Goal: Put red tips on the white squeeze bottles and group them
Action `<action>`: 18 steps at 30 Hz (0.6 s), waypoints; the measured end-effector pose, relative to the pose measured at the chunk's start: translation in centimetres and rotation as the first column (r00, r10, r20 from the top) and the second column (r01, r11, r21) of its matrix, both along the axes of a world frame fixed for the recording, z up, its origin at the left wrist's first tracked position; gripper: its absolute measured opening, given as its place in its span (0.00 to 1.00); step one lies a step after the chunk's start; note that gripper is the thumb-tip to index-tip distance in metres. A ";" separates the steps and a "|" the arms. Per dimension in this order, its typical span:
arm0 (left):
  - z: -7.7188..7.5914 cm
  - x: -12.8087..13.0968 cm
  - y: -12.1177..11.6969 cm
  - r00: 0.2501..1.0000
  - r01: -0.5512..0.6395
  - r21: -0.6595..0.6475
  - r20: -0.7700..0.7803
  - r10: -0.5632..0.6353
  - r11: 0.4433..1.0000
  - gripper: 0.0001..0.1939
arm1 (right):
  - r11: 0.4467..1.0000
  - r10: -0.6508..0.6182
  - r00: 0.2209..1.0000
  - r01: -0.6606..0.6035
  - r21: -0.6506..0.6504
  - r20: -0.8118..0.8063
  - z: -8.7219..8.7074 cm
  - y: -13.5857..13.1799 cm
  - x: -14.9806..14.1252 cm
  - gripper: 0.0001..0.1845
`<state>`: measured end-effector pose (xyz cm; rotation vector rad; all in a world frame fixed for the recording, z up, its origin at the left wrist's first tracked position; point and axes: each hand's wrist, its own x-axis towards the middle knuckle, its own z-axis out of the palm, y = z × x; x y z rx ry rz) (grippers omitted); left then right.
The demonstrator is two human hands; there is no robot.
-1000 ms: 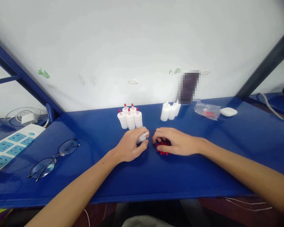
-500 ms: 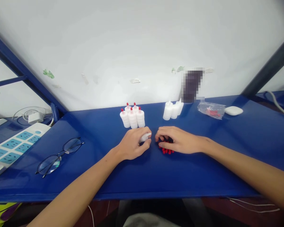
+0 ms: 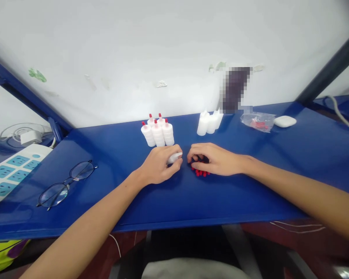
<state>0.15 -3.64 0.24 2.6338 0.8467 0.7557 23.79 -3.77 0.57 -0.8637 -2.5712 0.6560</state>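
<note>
My left hand (image 3: pixel 159 164) is closed around a small white squeeze bottle (image 3: pixel 174 157), its pointed nozzle facing right toward the other hand. Most of that bottle is hidden by my fingers. My right hand (image 3: pixel 213 159) rests over a pile of small red caps (image 3: pixel 203 173), fingers loosely curled and the thumb a little apart from them. Nothing shows between those fingertips, though part of the pile lies hidden beneath. Behind my left hand stands a cluster of several white bottles with red caps (image 3: pixel 158 133). Several uncapped white bottles (image 3: pixel 203 124) stand at the back, beyond my right hand.
Eyeglasses (image 3: pixel 66 182) and a power strip (image 3: pixel 16 172) lie on the left of the blue table (image 3: pixel 151 209). A clear bag with red pieces (image 3: pixel 258 122) and a white rounded object (image 3: pixel 285 121) are at the back right. A pixelated dark object (image 3: pixel 235 89) leans on the wall.
The view has shifted, so everything sits slightly higher and further left in the picture. Both hands keep nearly the same pose; the left still holds the bottle.
</note>
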 end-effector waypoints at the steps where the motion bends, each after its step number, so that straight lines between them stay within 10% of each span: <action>1: 0.0 0.0 0.0 1.000 0.001 0.001 0.000 -0.001 1.000 0.07 | 1.000 -0.002 1.000 0.002 0.004 -0.006 -0.1 0.0 0.0 0.04; 18: 0.0 -0.3 0.0 0.999 0.041 -0.019 0.027 -0.041 0.999 0.07 | 0.995 0.020 0.999 -0.023 -0.096 -0.033 0.3 0.1 0.3 0.11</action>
